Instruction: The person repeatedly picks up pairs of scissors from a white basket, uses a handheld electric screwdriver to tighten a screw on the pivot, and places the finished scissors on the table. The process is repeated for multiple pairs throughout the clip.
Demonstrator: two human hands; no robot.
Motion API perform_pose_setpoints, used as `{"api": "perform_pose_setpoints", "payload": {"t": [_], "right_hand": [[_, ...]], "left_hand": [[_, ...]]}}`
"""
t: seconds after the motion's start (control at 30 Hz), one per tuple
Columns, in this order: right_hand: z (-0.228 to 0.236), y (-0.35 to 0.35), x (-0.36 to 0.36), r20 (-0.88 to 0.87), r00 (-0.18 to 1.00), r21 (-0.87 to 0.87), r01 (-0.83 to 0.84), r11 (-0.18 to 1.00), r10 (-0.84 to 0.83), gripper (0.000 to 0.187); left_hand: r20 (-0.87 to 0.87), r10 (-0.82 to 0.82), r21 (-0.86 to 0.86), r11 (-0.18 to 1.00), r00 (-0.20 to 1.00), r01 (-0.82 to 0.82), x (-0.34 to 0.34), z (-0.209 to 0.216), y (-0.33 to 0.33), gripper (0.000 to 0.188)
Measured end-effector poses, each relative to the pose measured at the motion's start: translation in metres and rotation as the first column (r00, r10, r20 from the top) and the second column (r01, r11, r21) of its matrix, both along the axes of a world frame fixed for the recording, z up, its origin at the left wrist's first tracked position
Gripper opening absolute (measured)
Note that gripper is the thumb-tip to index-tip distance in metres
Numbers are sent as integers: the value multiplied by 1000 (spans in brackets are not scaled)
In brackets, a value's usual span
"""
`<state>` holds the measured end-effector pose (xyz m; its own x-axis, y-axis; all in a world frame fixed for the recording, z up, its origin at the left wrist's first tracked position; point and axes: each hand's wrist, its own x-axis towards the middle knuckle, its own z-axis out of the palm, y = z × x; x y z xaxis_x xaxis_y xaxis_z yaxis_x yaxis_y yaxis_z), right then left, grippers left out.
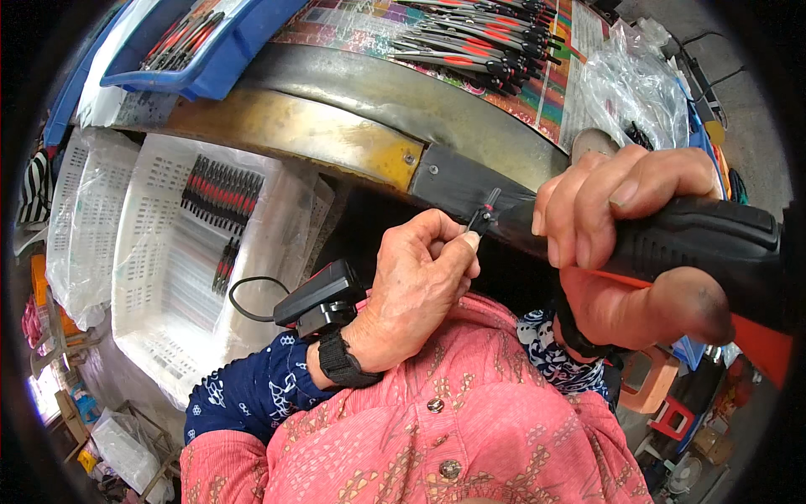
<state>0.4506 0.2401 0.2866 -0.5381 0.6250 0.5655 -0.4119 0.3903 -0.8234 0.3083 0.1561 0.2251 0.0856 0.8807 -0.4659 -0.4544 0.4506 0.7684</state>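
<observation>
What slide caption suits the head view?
Right hand grips a black tool; left hand pinches a small piece near its tip.

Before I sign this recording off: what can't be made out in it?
Head view: lower end of the small dark piece, hidden by the left hand.
Head view: part of the black tool, behind the right hand; its right end is lost in the dark rim.
Head view: far end of the blue bin, cut off by the upper edge.
</observation>
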Motion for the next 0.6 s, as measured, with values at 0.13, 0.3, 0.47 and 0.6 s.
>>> {"api": "perform_pose_setpoints", "payload": {"t": [0.13, 0.3, 0.47, 0.6], "right_hand": [[1, -1, -1, 0, 1000, 5, -5, 1000, 5, 69], [1, -3, -2, 1, 1000, 5, -10, 1000, 10, 69], [3, -4, -2, 3, 1000, 12, -24, 1000, 24, 69], [4, -4, 0, 5, 999, 18, -38, 999, 38, 69]], "left_hand": [[0, 9, 9, 1000, 1000, -9, 0, -1, 0, 14], [10, -11, 9, 1000, 1000, 11, -1, -2, -1, 15], [6, -20, 19, 1000, 1000, 20, -1, -3, -1, 15], [20, -22, 24, 999, 1000, 21, -2, -4, -1, 15]]}}
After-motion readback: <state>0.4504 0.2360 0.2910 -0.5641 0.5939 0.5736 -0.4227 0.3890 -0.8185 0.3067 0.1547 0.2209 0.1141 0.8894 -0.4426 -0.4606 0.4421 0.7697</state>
